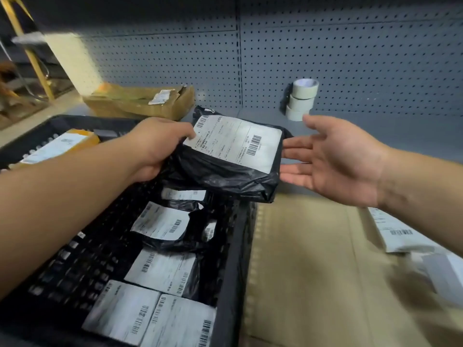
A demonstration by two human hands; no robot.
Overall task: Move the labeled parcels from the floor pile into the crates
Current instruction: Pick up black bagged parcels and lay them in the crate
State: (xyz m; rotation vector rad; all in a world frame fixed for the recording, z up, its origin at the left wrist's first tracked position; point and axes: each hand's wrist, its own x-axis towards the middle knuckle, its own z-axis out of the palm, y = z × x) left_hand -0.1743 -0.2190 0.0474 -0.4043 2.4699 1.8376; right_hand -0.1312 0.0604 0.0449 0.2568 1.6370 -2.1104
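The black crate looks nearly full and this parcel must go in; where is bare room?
The crate is crowded along its right side with labelled parcels. Its bare lattice floor shows left of them, under the left forearm. The left hand grips the black parcel above the crate's far end.

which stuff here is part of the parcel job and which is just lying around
Job: black parcel held by left hand; right hand open beside it; black crate; parcels in crate.
Lying about: tape rolls; cardboard box.
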